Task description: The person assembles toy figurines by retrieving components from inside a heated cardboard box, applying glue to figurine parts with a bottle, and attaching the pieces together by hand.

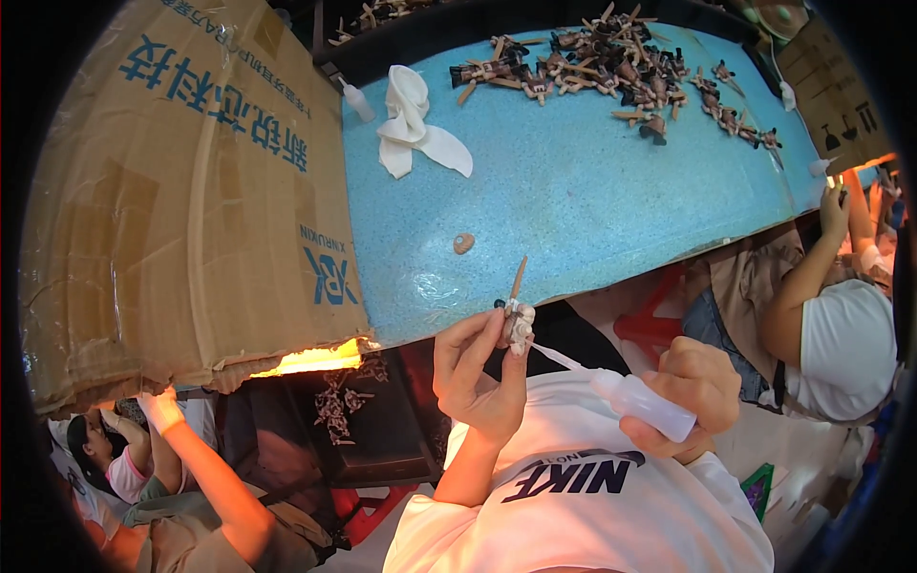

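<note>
**Nozzle at small part, held off table edge**

A small pale moulded figure on a thin brown stick [518, 320] is pinched in the fingertips of the left hand [476, 368], grip closed on it, just before the near edge of the blue speckled table [573, 191]. A white soft plastic squeeze bottle [642, 403] is clamped in the right hand [693, 390]; its fine nozzle is laid against the figure. A heap of brown stick-mounted pieces [611, 59], a crumpled white cloth [411, 119] and a large cardboard box [191, 191] are noted.

Risks judged: excess fluid if the bottle is squeezed hard, wetting the fingers; the figure, lightly pinched over the lap, could be dropped if nudged by the nozzle
</note>
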Motion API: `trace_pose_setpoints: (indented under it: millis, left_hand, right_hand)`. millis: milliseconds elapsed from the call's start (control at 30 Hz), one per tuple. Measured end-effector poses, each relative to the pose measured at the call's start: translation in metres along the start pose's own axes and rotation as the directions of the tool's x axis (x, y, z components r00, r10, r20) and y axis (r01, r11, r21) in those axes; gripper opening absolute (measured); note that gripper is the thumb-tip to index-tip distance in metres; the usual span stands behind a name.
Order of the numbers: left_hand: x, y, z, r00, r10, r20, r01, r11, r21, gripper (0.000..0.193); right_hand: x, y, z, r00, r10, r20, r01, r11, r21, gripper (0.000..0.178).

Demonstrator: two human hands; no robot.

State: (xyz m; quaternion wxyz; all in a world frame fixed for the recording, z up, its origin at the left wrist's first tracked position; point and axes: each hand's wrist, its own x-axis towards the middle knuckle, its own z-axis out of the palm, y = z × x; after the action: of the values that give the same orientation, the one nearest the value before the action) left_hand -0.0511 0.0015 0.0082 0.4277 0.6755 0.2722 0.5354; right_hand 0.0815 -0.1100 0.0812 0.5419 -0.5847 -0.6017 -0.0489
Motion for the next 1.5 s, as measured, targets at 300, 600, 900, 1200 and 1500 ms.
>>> trace_pose_setpoints:
  millis: [300, 600, 900, 1200, 1500]
  left_hand:
    - [0.003, -0.001, 0.002, 0.998, 0.051, -0.025, -0.052, 0.998, -0.020, 0.037]
    - [-0.002, 0.000, 0.004, 0.998, -0.057, -0.008, 0.055, 0.990, -0.127, 0.039]
    - [-0.006, 0.000, 0.005, 0.992, -0.124, 0.016, 0.125, 0.980, -0.154, 0.039]
    - [-0.009, -0.001, 0.005, 0.984, -0.174, 0.037, 0.178, 0.960, -0.217, 0.039]
    - [-0.012, -0.002, 0.002, 0.975, -0.215, 0.058, 0.222, 0.938, -0.267, 0.039]
  right_hand:
    - [-0.002, 0.003, 0.001, 1.000, 0.018, -0.007, -0.018, 1.000, 0.023, 0.035]
    - [-0.008, 0.009, -0.003, 0.995, 0.021, -0.097, -0.014, 0.997, 0.075, 0.031]
    - [-0.004, 0.007, -0.002, 0.999, 0.020, -0.039, -0.020, 1.000, 0.009, 0.034]
    - [-0.005, 0.005, -0.008, 0.999, 0.039, -0.029, -0.038, 0.999, 0.007, 0.033]
    - [-0.007, 0.007, -0.008, 0.999, 0.038, -0.032, -0.039, 0.999, -0.030, 0.033]
